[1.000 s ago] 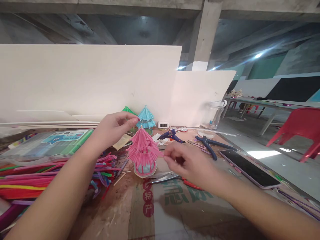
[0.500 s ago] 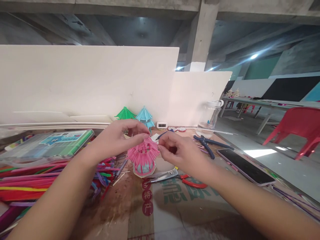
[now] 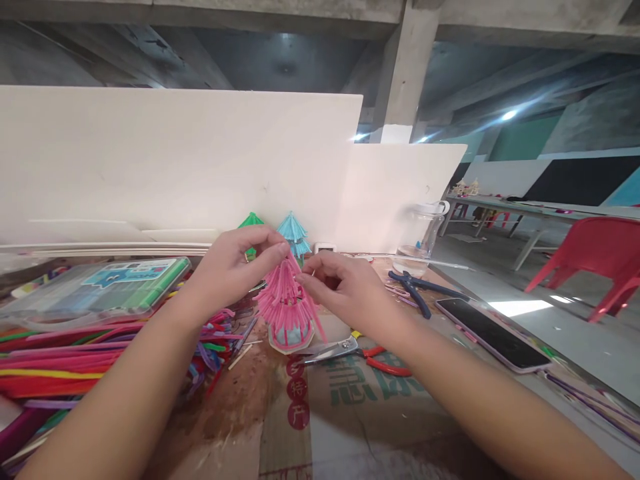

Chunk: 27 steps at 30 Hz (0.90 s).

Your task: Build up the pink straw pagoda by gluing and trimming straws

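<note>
A small pink model pagoda (image 3: pixel 283 303) made of pipe cleaners, with two tiers of roof, stands on a pale many-sided base. My left hand (image 3: pixel 250 257) pinches its peak between thumb and fingers. At the upper right of the roof my right hand (image 3: pixel 335 280) is closed, its fingertips on a pink pipe cleaner (image 3: pixel 317 320) that slants down past the lower tier. The fingers hide part of that strand. Just in front lie scissors (image 3: pixel 340 348) and red-handled pliers (image 3: pixel 385 363).
Green (image 3: pixel 251 219) and blue (image 3: pixel 293 230) pagodas stand behind. Many coloured pipe cleaners (image 3: pixel 65 363) and a clear plastic case (image 3: pixel 140 287) lie on the left. To the right are dark blue pliers (image 3: pixel 415 290), a phone (image 3: pixel 490 333) and a clear jug (image 3: pixel 420 233).
Both hands have shifted slightly up and left around the roof. More of the upper tier shows, and a pink pipe cleaner now hangs down its right side.
</note>
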Motion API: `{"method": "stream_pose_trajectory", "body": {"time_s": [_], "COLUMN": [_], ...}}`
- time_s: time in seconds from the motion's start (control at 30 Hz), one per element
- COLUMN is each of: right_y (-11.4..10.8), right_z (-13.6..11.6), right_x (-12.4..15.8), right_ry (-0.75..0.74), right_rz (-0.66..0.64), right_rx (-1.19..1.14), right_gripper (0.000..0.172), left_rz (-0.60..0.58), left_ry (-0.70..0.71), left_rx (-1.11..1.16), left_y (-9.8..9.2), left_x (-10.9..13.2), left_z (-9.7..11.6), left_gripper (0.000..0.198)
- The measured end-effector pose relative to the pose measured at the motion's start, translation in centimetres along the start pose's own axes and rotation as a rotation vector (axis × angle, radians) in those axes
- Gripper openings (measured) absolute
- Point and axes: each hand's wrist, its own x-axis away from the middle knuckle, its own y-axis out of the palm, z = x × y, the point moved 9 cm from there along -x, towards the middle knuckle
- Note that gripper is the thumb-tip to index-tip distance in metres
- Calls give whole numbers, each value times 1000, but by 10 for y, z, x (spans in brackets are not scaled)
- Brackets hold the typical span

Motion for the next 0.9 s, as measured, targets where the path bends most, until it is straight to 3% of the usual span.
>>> {"method": "stream_pose_trajectory", "body": {"time_s": [0.23, 0.43, 0.57, 0.7, 0.9], "right_y": [1, 7, 22, 32, 35], "right_z": [3, 8, 0, 0, 4], "right_x": [6, 14, 20, 24, 26], "right_ry": [-26, -16, -146, -209, -198], "right_rz": [-27, -36, -21, -27, -33], "right_rx": [20, 314, 604, 709, 696], "right_gripper": [20, 23, 20, 20, 20], "left_rz": [-27, 167, 29, -131, -151], "left_ry": [6, -145, -169, -169, -119], "left_rx": [-6, -112, -90, -119, -122], "left_y": [8, -8, 5, 21, 28], "left_x": [-2, -7, -12, -12, -13], "left_z": [0, -29, -46, -52, -50], "left_gripper": [29, 38, 45, 43, 38]}}
